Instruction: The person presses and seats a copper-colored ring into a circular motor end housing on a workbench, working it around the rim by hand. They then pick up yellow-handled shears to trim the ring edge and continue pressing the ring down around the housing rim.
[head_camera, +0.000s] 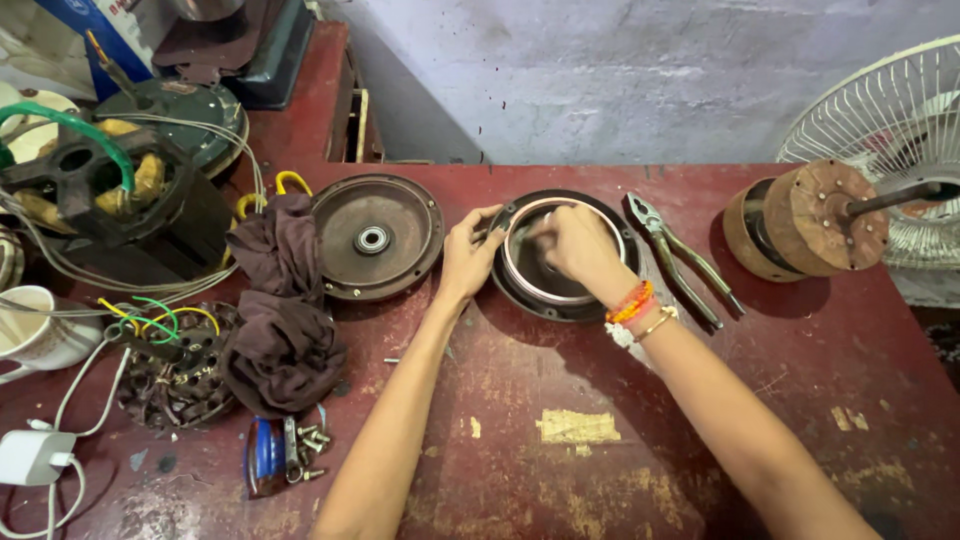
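Left hand: the left hand (466, 256) rests on the left rim of the round motor cover (560, 254). Its fingers are curled and pinch the edge of the cover.

Right hand: the right hand (575, 243) lies over the middle of the same cover. Its fingers are bent and press down on the shiny ring inside. One cannot tell if it holds anything small. Bright bangles sit on the wrist.

Motor cover: dark and round, lying flat near the far edge of the tabletop (600, 470), about in the middle. It is right under both hands, between them.

Pliers: the pliers (680, 255) lie just beside the cover on its right side, close to the right wrist.

Second cover: a rusty round plate (378, 237) lies flat just left of the left hand.

Cloth: a brown cloth (283, 320) is bunched up left of that plate.

Wooden drum: a round wooden drum (800, 218) sits near the far right corner, well apart from the hands.

Screws: small screws (305, 443) lie by the near left part of the tabletop.
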